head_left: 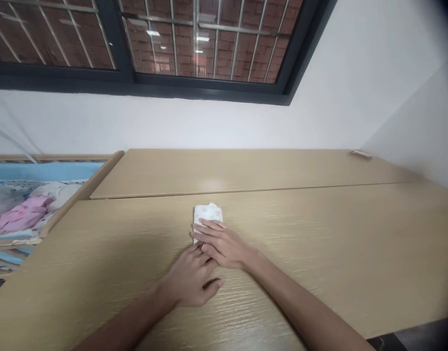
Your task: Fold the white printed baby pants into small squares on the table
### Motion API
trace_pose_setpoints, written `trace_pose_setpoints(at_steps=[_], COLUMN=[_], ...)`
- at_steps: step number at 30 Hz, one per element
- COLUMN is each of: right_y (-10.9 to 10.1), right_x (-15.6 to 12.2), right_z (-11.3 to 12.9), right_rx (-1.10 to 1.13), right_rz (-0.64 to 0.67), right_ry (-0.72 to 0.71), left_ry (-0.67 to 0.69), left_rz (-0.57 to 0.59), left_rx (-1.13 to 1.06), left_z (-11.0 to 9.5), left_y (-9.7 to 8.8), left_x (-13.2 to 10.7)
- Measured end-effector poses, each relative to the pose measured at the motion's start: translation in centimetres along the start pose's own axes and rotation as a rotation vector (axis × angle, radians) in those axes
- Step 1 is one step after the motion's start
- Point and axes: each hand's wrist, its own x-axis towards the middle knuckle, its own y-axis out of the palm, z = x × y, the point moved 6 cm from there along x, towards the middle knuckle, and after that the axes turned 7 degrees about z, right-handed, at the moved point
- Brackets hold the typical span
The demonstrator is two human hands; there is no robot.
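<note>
A small white cloth (208,210) lies folded on the table, with pale dots on it. It is a thin, long pack, and it sits near the middle of the table top, close to the person.

The right hand (224,243) lies open and flat on the near end of the cloth. Its fingers (209,229) are close together and press down. They do not pinch or lift the cloth. Flat fingers are good here, since they hold the folds shut and keep the edges in line.

The left hand (189,280) is just below, by the near end of the cloth. It is open, with its fingers a bit bent, and they reach up under the right hand. I cannot tell if they touch the cloth. They hold nothing that I can see.

The table (319,234) is made of two light wood boards (245,168). A small wood strip (360,154) sits at the far corner. To the left is a wood bed rail (81,187), with a pink cloth (19,214) and a blue pad (44,170) past it. Ahead are a white wall (355,97) and a dark window frame (198,83).
</note>
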Motion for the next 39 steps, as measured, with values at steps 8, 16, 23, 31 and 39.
trace_pose_setpoints(at_steps=[8, 16, 23, 31, 39], right_y=[-0.6, -0.6, -0.5, -0.2, 0.0], right_x=[-0.5, -1.4, -1.5, -1.6, -1.6], right_z=[-2.9, -5.4, -5.5, -5.8, -5.9], right_rx=[-0.047, 0.057, 0.066, 0.079, 0.059], right_rz=[-0.127, -0.120, -0.133, -0.135, -0.150], right_ry=[0.188, 0.414, 0.390, 0.379, 0.359], left_ry=[0.015, 0.049, 0.041, 0.048, 0.068], left_rz=[0.040, -0.014, -0.007, 0.024, 0.042], left_rx=[0.012, -0.022, -0.022, -0.032, -0.044], left_z=[-0.3, 1.2, 1.8, 2.0, 2.2], left_y=[-0.3, -0.4, -0.4, -0.1, 0.2], left_x=[0.4, -0.1, 0.0, 0.0, 0.0])
